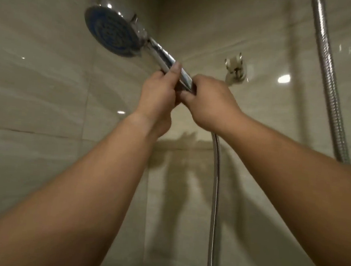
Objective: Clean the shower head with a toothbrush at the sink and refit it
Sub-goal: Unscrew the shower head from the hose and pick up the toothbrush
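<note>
Chrome handheld shower head with a round blue-grey spray face (113, 31) is held up in the corner of a beige tiled shower, off its mount, tilted so the face is turned down and to the left. No containers can be seen anywhere, so nothing's to be said there. Same goes for a surface; only glossy beige wall tiles (36, 101) are shown, with ceiling lights reflected in them and arm shadows cast on the far wall.

The chrome handle is gripped by the left hand (158, 95), fingers wrapped round it with the thumb laid along the top. The bottom end of the handle is grasped by the right hand (210, 104), fingers curled round where the ribbed metal hose (213, 198) is joined; the joint itself is hidden by the hand. The hose hangs straight down from there.

A chrome wall bracket (235, 71) is fixed just beyond the right hand, a bit blurred. A second ribbed metal hose (329, 82) runs down the right side.
</note>
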The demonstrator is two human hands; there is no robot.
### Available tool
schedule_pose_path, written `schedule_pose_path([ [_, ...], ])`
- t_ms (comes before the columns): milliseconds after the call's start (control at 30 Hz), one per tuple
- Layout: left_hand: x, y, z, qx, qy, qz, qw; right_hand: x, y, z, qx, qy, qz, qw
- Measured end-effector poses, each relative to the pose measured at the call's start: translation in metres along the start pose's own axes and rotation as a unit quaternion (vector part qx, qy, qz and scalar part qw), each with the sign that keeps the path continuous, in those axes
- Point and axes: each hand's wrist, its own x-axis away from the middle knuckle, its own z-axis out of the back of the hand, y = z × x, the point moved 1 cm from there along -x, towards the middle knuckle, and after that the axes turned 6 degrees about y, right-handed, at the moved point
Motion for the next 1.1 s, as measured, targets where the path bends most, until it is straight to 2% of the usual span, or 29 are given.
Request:
schedule_pose_path([
  [167,0.079,-0.046,0.033,0.061,0.018,0.081,0.995,0.094,0.001,-0.014,-0.018,-0.068,-0.091,0.993],
  [300,0.132,-0.059,0.058,0.089,0.003,0.125,0.988,0.157,0.004,-0.006,-0.088,-0.155,-0.193,0.965],
  [400,0.163,-0.060,0.072,0.097,-0.008,0.149,0.984,0.194,0.007,0.005,-0.167,-0.242,-0.256,0.921],
  [533,0.199,-0.057,0.085,0.089,-0.015,0.176,0.980,0.224,0.009,0.022,-0.268,-0.360,-0.271,0.852],
  [600,0.215,-0.055,0.086,0.087,-0.018,0.187,0.978,0.235,0.009,0.029,-0.324,-0.385,-0.285,0.816],
  [633,0.222,-0.053,0.086,0.086,-0.017,0.190,0.978,0.240,0.008,0.032,-0.341,-0.380,-0.289,0.809],
  [700,0.233,-0.050,0.082,0.077,-0.004,0.189,0.979,0.252,0.006,0.034,-0.346,-0.350,-0.287,0.822],
  [833,0.251,-0.042,0.069,0.040,0.027,0.186,0.981,0.269,0.002,0.039,-0.275,-0.275,-0.257,0.885],
  [900,0.258,-0.038,0.063,0.036,0.031,0.187,0.981,0.274,0.003,0.048,-0.271,-0.244,-0.264,0.893],
  [933,0.261,-0.035,0.061,0.039,0.030,0.186,0.981,0.278,0.004,0.052,-0.304,-0.245,-0.284,0.876],
  [1033,0.271,-0.027,0.057,0.044,0.035,0.183,0.981,0.288,0.006,0.063,-0.415,-0.312,-0.346,0.782],
  [1100,0.279,-0.023,0.055,0.042,0.040,0.186,0.981,0.291,0.006,0.071,-0.445,-0.341,-0.358,0.747],
])
